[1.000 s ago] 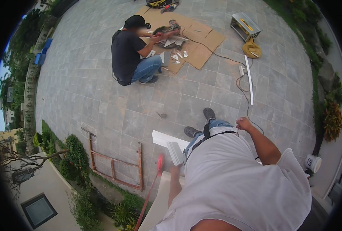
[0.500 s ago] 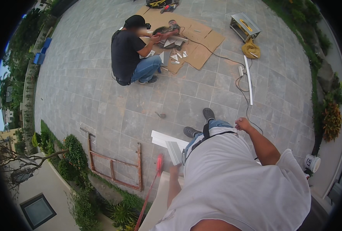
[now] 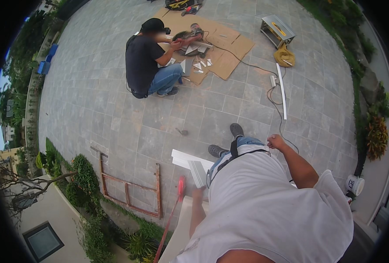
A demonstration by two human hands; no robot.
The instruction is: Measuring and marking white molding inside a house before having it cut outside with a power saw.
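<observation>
My left hand [image 3: 198,193] hangs low beside my body, closed round the lower end of a short grey-white grooved strip [image 3: 196,173]. Its fingers show only in part. That strip overlaps a white board [image 3: 180,158] whose far end passes behind my shirt. My right hand [image 3: 275,141] is held out at my right hip, thumb and fingers curled together; whatever they may hold is too small to make out. Beside my left hand, a red-headed tool with a long red handle [image 3: 181,186] leans past a pale wall edge [image 3: 180,223].
Ahead, a person [image 3: 144,61] crouches at a mitre saw [image 3: 190,41] on cardboard [image 3: 234,55] with white offcuts. A cable and long white strip [image 3: 281,92] lie on the right paving. A rusty metal frame [image 3: 128,193] lies left. A step stool [image 3: 278,30] and bucket [image 3: 355,185] stand right.
Very little differs: the view has shifted slightly. Both my hands keep their positions, and the crouching person stays at the saw.
</observation>
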